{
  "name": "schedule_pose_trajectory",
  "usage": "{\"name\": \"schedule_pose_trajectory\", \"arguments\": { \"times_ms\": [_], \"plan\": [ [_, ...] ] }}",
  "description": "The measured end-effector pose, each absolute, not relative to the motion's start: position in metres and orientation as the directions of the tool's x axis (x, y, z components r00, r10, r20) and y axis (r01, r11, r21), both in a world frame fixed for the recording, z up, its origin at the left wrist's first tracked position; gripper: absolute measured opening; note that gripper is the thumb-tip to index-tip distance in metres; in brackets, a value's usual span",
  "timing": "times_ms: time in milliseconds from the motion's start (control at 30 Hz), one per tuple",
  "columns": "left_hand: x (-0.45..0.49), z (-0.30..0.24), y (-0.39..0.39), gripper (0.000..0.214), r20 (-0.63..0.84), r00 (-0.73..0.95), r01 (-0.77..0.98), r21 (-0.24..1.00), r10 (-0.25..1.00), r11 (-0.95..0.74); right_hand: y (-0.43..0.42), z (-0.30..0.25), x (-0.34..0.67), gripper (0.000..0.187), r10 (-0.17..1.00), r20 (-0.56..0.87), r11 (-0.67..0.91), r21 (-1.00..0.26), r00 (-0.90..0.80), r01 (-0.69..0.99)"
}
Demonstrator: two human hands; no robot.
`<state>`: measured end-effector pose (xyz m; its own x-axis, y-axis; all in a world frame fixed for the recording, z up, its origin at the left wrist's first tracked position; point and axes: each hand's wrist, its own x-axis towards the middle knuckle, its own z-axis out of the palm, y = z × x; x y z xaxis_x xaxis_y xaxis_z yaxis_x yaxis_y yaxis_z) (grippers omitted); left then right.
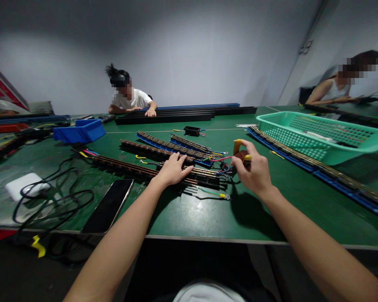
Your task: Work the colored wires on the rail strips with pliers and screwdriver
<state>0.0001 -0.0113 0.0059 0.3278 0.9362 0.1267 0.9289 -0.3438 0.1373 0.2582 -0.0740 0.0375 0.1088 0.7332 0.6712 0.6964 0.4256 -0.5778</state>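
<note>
My left hand (174,168) lies with its fingers spread over several dark rail strips (138,147) fitted with copper-coloured bars. Its fingertips rest on the strips near their right ends. To the right, my right hand (255,170) is curled in a pinch, with yellow finger covers on some fingers. Red and blue wires (223,159) run from the strip ends to its thumb and fingers; the exact grip is partly hidden. A green wire with a yellow sleeve and ring terminal (225,196) sticks out below. Shorter blue-based strips (189,142) lie just behind.
A green basket (321,147) stands at right beside a long blue-based rail (318,174). On the left are a phone (108,205), a white charger (25,186) with tangled black cable, and a blue bin (78,132). A small black box (192,131) lies behind. Co-workers sit across the table.
</note>
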Motion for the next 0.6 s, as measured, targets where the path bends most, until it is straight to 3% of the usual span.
{"name": "schedule_pose_trajectory", "arguments": {
  "times_ms": [333,500,600],
  "plan": [
    [0.0,0.006,-0.012,0.07,0.121,0.328,0.929,0.14,0.937,-0.344,-0.085,0.046,0.26,0.035,0.642,0.683,0.561,-0.728,0.349,0.394],
    [0.0,0.004,-0.011,0.07,0.133,0.335,0.925,0.14,0.933,-0.352,-0.087,0.037,0.248,0.047,0.739,0.637,0.582,-0.767,0.218,0.269],
    [-0.001,0.003,-0.01,0.071,0.139,0.338,0.924,0.14,0.931,-0.356,-0.084,0.027,0.242,0.05,0.776,0.623,0.576,-0.765,0.104,0.287]
  ]
}}
